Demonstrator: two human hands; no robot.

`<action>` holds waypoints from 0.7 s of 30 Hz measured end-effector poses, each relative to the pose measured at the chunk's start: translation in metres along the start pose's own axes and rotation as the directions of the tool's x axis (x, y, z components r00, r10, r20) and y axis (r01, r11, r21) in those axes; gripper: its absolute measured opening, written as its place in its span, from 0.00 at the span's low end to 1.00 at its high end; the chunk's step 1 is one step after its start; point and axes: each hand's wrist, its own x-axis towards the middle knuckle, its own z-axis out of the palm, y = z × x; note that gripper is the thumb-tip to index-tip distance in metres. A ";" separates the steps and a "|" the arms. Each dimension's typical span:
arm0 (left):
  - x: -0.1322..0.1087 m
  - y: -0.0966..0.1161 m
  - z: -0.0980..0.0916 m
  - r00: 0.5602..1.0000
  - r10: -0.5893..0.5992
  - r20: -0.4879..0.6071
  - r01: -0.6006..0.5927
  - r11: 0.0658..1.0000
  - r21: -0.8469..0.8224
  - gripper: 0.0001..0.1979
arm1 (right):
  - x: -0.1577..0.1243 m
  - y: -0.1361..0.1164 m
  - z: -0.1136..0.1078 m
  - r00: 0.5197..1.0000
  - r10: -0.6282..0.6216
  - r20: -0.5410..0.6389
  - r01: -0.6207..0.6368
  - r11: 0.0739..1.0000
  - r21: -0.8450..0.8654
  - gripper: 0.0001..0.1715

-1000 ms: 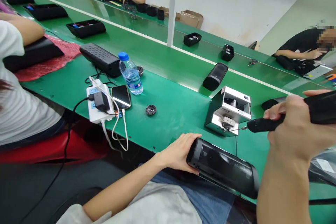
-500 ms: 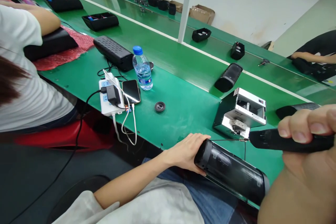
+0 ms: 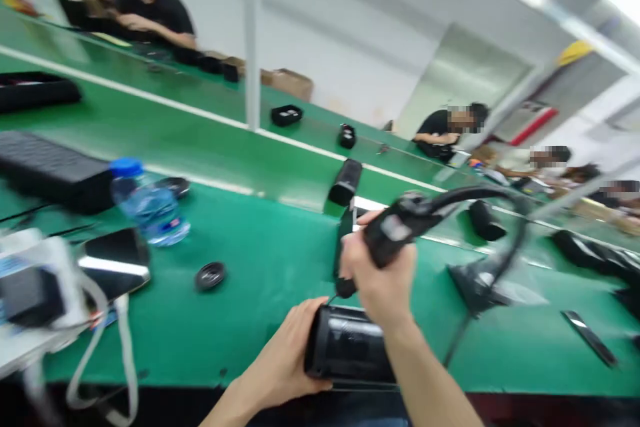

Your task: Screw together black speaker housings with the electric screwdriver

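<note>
I'm watching the left fingers (image 3: 307, 320) spreading and curling around the black cylindrical speaker (image 3: 347, 343), which is sitting low in the bottom centre of the frame, held against the left palm and just above the bench edge. The right fingers (image 3: 370, 219) are wrapping closed around the black electric screwdriver (image 3: 395, 230), and the right hand (image 3: 383, 277) is hanging directly over the speaker. The main change is that the screwdriver is no longer beside the silver fixture (image 3: 483, 280), which is blurring at the right of the frame, and its black cord (image 3: 520, 227) is looping up and over towards it. A dark upright piece is reaching down to just above the speaker, but I can't tell if it's the screwdriver's nose. Further left, the water bottle (image 3: 150, 203), phone (image 3: 115, 263) and power strip (image 3: 30, 293) are lying on the green bench (image 3: 260, 353).
</note>
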 end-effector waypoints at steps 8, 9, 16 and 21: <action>-0.001 -0.023 0.013 0.997 0.004 -0.079 -0.008 0.999 -0.048 0.62 | -0.007 0.027 0.006 0.997 0.067 0.048 -0.067 0.998 0.004 0.27; -0.001 -0.022 0.014 0.996 0.002 -0.090 -0.006 0.999 -0.048 0.62 | -0.009 0.027 0.005 0.995 0.081 0.055 -0.081 0.997 0.012 0.27; 0.001 -0.019 0.005 0.997 -0.027 -0.075 0.028 1.000 0.002 0.61 | -0.011 0.033 -0.005 0.990 0.134 0.053 -0.138 0.986 0.089 0.29; 0.000 -0.025 0.007 0.991 -0.003 -0.134 0.010 0.999 0.049 0.53 | -0.007 0.034 0.001 0.980 0.181 0.087 -0.193 0.970 0.147 0.32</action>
